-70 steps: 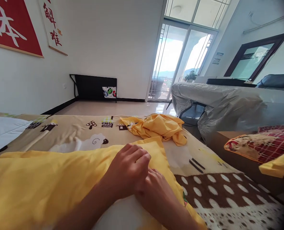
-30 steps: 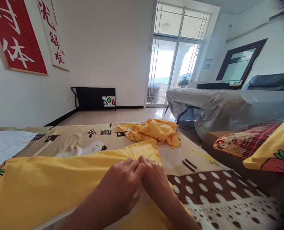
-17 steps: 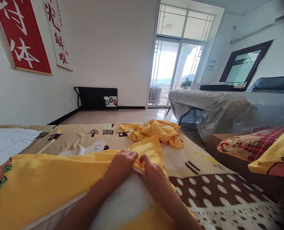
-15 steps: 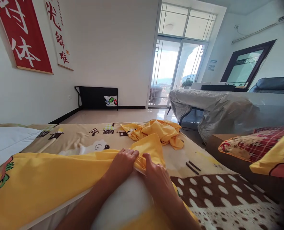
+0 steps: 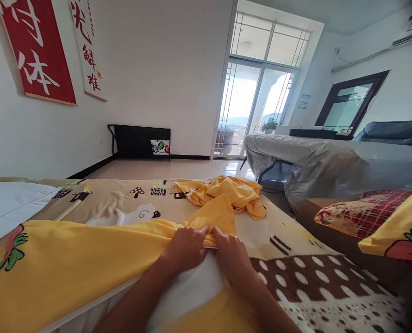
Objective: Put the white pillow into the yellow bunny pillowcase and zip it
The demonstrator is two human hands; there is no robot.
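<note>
A person's left hand (image 5: 188, 247) and right hand (image 5: 232, 252) pinch the bunched edge of a yellow cover (image 5: 84, 256), thumbs close together. White padding (image 5: 192, 291), possibly a pillow though blurred, shows between the forearms. The cover lies across a patterned bed (image 5: 258, 236), a crumpled yellow cloth (image 5: 232, 192) just beyond, a white pillow (image 5: 15, 203) at left and glass doors (image 5: 247, 111) well behind.

Camera, head-worn: 1, here in the room with me. View: 1, from head height, facing forward and down across the room. Close, low at centre: left hand (image 5: 186, 248), right hand (image 5: 233, 254). Middle range: patterned sheet (image 5: 252, 233). Far: glass door (image 5: 253, 113), white wall (image 5: 164, 69).
</note>
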